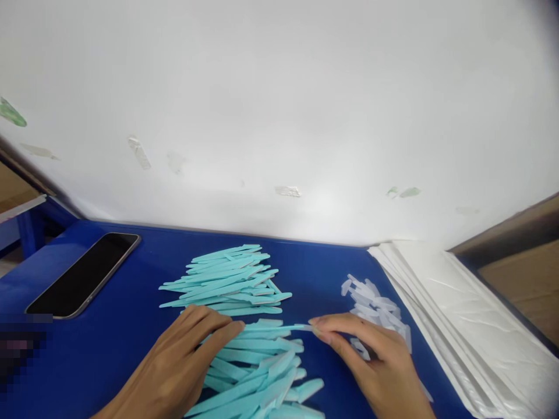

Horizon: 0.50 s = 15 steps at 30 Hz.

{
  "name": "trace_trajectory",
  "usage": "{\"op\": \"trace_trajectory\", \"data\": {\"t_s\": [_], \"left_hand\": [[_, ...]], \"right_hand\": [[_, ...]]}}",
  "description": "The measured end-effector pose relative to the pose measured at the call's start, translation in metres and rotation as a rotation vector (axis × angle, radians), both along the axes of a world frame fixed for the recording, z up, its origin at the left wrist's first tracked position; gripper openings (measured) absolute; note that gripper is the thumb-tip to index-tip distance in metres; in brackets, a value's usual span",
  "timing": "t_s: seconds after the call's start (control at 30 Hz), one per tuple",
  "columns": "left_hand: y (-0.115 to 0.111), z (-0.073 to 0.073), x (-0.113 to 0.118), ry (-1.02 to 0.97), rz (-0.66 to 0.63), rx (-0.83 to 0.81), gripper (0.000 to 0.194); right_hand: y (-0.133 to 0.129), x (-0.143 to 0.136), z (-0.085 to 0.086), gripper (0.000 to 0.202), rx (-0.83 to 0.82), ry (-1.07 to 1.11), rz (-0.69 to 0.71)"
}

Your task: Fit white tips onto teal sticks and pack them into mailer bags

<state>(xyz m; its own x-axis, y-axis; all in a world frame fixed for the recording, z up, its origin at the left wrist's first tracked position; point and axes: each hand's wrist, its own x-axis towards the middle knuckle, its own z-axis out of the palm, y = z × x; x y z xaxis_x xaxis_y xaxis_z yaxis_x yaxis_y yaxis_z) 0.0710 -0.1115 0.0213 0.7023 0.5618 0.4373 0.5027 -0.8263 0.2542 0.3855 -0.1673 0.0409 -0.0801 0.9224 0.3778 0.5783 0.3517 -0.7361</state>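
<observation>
My left hand point(187, 349) is closed, with thumb and fingers on a turquoise eyebrow razor point(268, 330) whose tip points right. Between the thumb and fingertips of my right hand point(369, 352) is a small translucent blade cap point(302, 327), lined up with the razor's tip. Whether the cap is fully over the blade I cannot tell. Under and beside my left hand lies a pile of turquoise razors point(257, 378). Farther back is a second pile of turquoise razors point(231, 276). A heap of loose translucent caps point(371, 299) lies behind my right hand, which partly hides it.
A dark-screened phone point(85, 276) lies on the blue table point(131, 326) at the left. White plastic sheets or bags point(454, 326) are stacked along the right. Behind the table rises a white panel point(279, 116) with tape scraps. Cardboard point(524, 279) shows at the right edge.
</observation>
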Motion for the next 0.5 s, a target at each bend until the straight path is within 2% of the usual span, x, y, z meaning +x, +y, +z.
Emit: {"op": "trace_trajectory", "data": {"t_s": [0.13, 0.23, 0.37, 0.5], "left_hand": [[0.000, 0.002, 0.001, -0.022, 0.007, -0.025, 0.052], [-0.001, 0.005, 0.004, -0.008, 0.013, -0.025, 0.058], [-0.008, 0.006, 0.006, 0.003, -0.029, 0.004, 0.058], [-0.011, 0.002, 0.004, -0.008, -0.042, 0.051, 0.059]], "right_hand": [[0.001, 0.002, 0.005, 0.013, -0.064, 0.035, 0.020], [0.002, 0.001, 0.006, 0.012, -0.097, 0.068, 0.086], [0.000, -0.006, 0.000, 0.017, -0.064, 0.130, 0.179], [-0.003, -0.011, -0.006, 0.019, -0.011, 0.153, 0.183]]}}
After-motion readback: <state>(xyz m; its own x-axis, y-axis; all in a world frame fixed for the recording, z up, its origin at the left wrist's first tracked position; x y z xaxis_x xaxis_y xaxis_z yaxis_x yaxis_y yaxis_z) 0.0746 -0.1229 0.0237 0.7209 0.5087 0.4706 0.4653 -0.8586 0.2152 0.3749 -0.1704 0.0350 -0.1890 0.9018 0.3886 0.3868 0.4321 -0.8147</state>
